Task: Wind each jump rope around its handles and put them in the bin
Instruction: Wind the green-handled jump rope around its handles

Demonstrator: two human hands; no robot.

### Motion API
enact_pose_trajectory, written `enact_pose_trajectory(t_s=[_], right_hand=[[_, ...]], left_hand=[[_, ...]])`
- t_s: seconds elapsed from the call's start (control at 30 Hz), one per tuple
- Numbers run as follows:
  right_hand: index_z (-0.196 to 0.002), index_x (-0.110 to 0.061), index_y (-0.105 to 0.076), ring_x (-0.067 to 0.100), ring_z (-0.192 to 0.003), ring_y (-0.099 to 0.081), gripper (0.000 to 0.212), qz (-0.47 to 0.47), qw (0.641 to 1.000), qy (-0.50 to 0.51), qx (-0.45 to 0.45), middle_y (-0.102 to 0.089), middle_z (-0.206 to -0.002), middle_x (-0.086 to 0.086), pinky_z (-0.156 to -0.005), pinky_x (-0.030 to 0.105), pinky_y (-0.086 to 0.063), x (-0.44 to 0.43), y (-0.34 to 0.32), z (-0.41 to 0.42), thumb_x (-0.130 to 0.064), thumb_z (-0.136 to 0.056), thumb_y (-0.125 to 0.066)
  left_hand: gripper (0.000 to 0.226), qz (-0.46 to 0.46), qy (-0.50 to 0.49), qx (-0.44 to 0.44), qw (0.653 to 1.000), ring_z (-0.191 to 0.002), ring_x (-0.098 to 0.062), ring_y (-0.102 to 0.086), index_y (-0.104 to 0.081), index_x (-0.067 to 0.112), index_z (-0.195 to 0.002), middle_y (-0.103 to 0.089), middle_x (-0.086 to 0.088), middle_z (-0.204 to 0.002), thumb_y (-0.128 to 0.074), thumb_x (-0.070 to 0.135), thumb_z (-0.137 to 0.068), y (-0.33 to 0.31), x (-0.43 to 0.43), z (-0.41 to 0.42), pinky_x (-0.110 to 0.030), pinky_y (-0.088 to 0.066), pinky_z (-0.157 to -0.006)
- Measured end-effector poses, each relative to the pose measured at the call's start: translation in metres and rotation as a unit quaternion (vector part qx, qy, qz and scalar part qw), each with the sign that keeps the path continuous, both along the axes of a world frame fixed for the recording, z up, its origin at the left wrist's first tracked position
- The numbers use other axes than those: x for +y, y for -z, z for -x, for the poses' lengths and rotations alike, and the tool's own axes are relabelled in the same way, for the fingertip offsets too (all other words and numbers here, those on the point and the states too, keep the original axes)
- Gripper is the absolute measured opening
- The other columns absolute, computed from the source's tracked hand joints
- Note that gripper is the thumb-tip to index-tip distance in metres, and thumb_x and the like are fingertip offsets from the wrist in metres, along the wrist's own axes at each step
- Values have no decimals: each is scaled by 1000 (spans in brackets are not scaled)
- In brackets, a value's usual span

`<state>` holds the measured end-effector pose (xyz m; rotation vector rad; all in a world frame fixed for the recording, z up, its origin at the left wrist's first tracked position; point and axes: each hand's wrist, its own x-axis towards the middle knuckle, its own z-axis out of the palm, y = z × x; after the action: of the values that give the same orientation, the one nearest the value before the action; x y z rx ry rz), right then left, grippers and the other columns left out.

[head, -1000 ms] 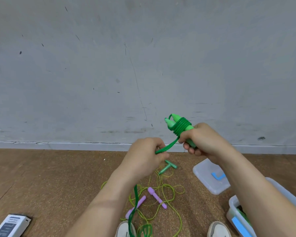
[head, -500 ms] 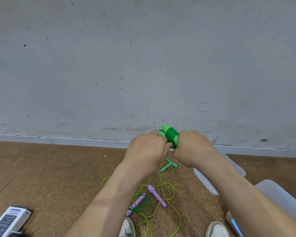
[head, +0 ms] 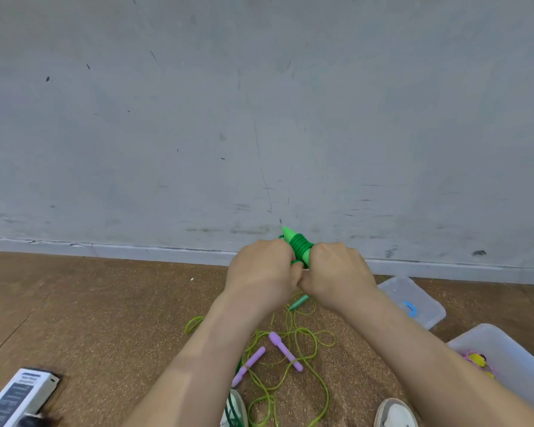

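Observation:
My right hand (head: 336, 272) grips the two bright green handles (head: 298, 245) of a jump rope, held together and pointing up toward the wall, with dark green cord coiled round them. My left hand (head: 264, 272) is pressed against the right one, fingers curled round the green cord beside the coils. A loose end of that cord (head: 233, 417) hangs by my left shoe. On the floor below lie a yellow-green rope (head: 293, 340) with purple handles (head: 285, 355) and a dark green handle (head: 299, 302). The clear bin (head: 500, 346) stands at the lower right.
The bin's lid (head: 413, 300) with a blue clip lies on the cork floor right of my hands. A white box (head: 16, 399) sits at the lower left. My two shoes (head: 395, 414) are at the bottom edge. A grey wall stands close ahead.
My left hand has swung from lower left in against the right hand, carrying cord round the handles. The coil has grown and the hanging cord has shortened.

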<state>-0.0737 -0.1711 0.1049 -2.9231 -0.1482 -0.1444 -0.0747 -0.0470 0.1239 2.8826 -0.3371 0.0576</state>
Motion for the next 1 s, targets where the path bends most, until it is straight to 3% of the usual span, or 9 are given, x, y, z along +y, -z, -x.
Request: enact_pose_trajectory(t_s=[0.1, 0.3, 0.4, 0.47, 0.57, 0.77, 0.87, 0.93, 1.0], right_hand=[[-66, -13, -35, 36, -94, -63, 38, 13, 999, -22, 27, -65, -95, 16, -67, 33, -37, 5, 0, 6, -41, -89, -48], [-65, -16, -39, 31, -74, -50, 31, -41, 996, 30, 79, -49, -73, 6, -65, 29, -38, -2, -8, 5, -35, -86, -53], [-71, -14, -44, 30, -77, -53, 33, -39, 994, 42, 93, -56, -80, 9, -64, 28, -39, -9, -8, 8, -41, -86, -56], [-71, -15, -44, 29, -78, -56, 41, -21, 995, 30, 94, -62, -86, 9, -61, 28, -38, -14, -5, 10, -50, -86, -56], [-64, -19, -41, 21, -66, -53, 46, 7, 991, -13, 136, -51, -68, 0, -51, 29, -34, -20, -1, 16, -58, -84, -55], [-74, -18, -58, 17, -61, -54, 48, 13, 969, -144, 201, -54, -62, -3, -59, 36, -45, -27, -18, 26, -65, -71, -65], [-71, -35, -51, 5, -59, -52, 31, -22, 955, -200, 217, -54, -61, -7, -57, 29, -43, -26, -28, 28, -59, -73, -70], [-66, -38, -45, 1, -53, -49, 33, -53, 949, -215, 225, -52, -55, -10, -53, 23, -36, -26, -30, 28, -53, -75, -73], [-73, -36, -54, -1, -46, -49, 23, -110, 934, -229, 253, -55, -50, -16, -50, 20, -35, -25, -32, 29, -49, -79, -72]], left_hand=[[28, 2, -4, 13, 1000, -68, -28, -49, -52, 14, -68, -47, -1, -60, -52, 35, -86, -1, 3, 3, -31, -29, -54], [32, 30, -20, 22, 999, -63, -27, -47, -48, 13, -59, -45, -1, -55, -54, 34, -82, -8, -1, 9, -30, -25, -48], [31, 42, 0, 36, 998, -64, -25, -51, -61, 16, -65, -50, 0, -56, -57, 39, -85, -10, -2, 11, -29, -30, -51], [17, 66, 31, 34, 997, -69, -21, -53, -68, 23, -79, -60, 1, -67, -61, 38, -85, -11, 0, 11, -29, -34, -57], [16, 88, 100, 29, 991, -73, -15, -57, -70, 31, -99, -68, 2, -78, -67, 29, -83, -14, 6, 12, -28, -40, -63], [14, 217, 159, 108, 957, -81, -6, -61, -78, 21, -88, -67, 7, -82, -80, 23, -74, -12, 24, 2, -26, -47, -78], [11, 267, 160, 156, 938, -85, -7, -66, -78, 19, -87, -73, 6, -83, -78, 20, -76, -8, 30, -3, -30, -52, -85], [9, 297, 158, 176, 925, -82, -7, -68, -78, 17, -86, -75, 4, -82, -78, 17, -77, -7, 29, -5, -30, -54, -83], [8, 345, 154, 212, 901, -69, -6, -65, -77, 15, -83, -73, 3, -72, -78, 12, -76, -6, 31, -8, -21, -51, -69]])
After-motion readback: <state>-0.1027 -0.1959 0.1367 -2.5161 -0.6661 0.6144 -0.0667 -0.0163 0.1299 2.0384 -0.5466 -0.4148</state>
